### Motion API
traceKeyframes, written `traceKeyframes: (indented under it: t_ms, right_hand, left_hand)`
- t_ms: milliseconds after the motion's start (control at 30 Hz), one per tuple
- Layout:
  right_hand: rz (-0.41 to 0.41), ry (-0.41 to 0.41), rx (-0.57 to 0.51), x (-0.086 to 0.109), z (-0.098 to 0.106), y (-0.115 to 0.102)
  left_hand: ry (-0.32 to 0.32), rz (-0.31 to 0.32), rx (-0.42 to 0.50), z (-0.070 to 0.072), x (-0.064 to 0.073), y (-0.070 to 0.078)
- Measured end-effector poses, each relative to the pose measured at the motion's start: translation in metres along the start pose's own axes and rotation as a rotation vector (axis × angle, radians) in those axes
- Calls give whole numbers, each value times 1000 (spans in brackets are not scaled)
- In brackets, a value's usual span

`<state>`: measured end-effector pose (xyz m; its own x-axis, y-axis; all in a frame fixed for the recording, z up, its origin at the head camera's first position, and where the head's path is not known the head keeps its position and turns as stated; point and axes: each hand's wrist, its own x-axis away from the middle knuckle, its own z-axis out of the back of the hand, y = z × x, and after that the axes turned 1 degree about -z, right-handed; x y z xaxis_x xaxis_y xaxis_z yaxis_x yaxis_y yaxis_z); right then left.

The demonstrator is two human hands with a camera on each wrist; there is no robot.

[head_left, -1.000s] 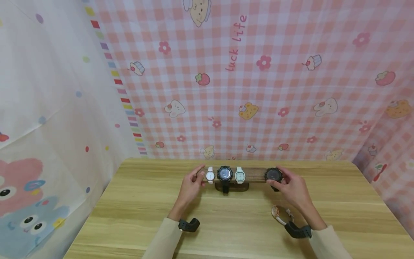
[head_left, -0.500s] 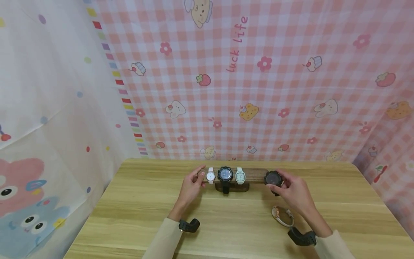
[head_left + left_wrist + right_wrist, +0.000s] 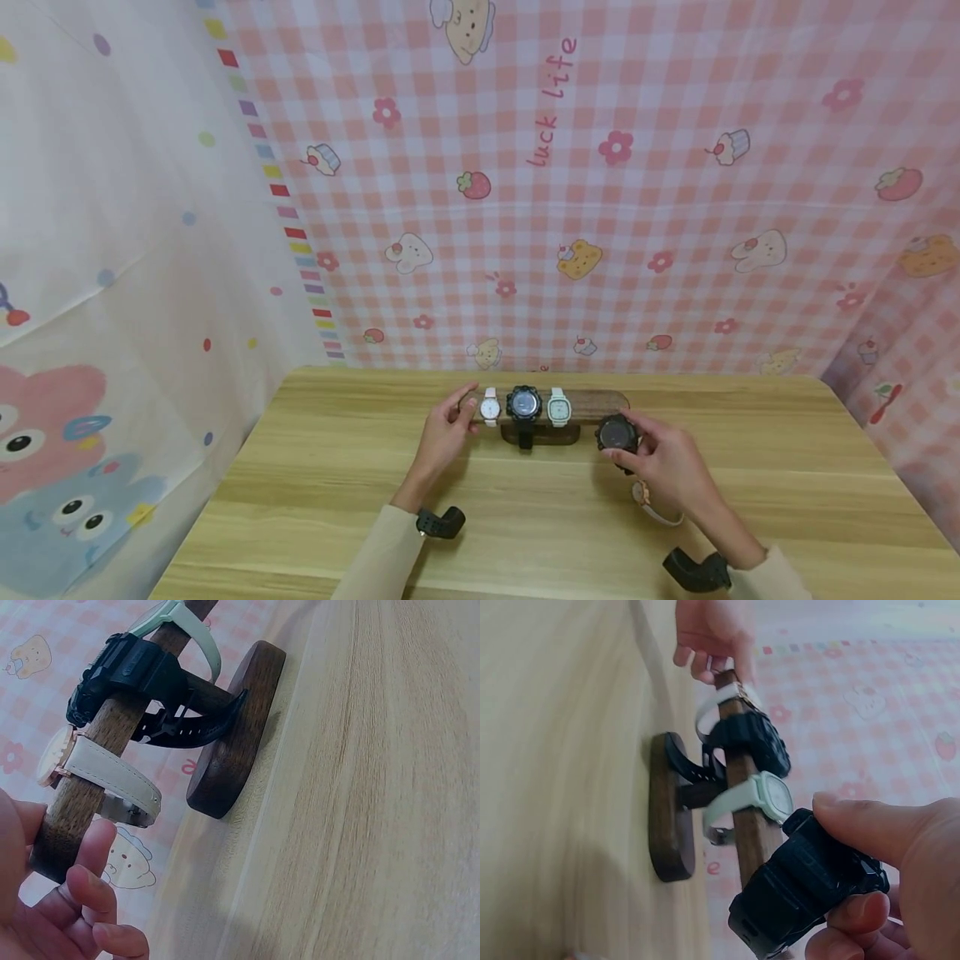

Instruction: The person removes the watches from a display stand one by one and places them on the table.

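My left hand [image 3: 444,433] grips the left end of a dark wooden watch stand [image 3: 596,403], thumb and fingers around the bar. Along the bar sit a white-strapped round watch [image 3: 490,408], a chunky black watch [image 3: 524,403] and a mint square watch [image 3: 558,409]. In my right hand [image 3: 675,467] another black watch [image 3: 617,433] is pinched by thumb and fingers, just in front of the bar's right end. The right wrist view shows this held watch [image 3: 810,874] close up, its strap looking closed into a loop.
A rose-gold watch [image 3: 640,493] with a pale strap lies on the wooden table [image 3: 540,525], partly covered by the right hand. The stand's oval base [image 3: 238,742] rests on the table. A pink checked cloth [image 3: 495,225] hangs behind the table's far edge.
My right hand has drawn the black watch off the bar's right end, toward me and slightly left. The left hand has stayed on the stand.
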<state>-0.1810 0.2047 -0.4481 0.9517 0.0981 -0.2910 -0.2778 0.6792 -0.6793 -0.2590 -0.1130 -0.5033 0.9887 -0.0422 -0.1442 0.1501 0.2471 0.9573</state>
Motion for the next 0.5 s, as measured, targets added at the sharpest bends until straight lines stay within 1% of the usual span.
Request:
traceKeyframes:
  t_ms: [167, 367, 500]
  right_hand:
    - [16, -34, 2, 3, -9, -2]
    - [-12, -84, -4, 6, -18, -5]
    - [6, -77, -9, 8, -22, -6]
  left_hand:
    - [6, 0, -4, 0, -1, -1]
    - [13, 6, -14, 0, 0, 0]
    - [12, 11, -15, 0, 0, 0]
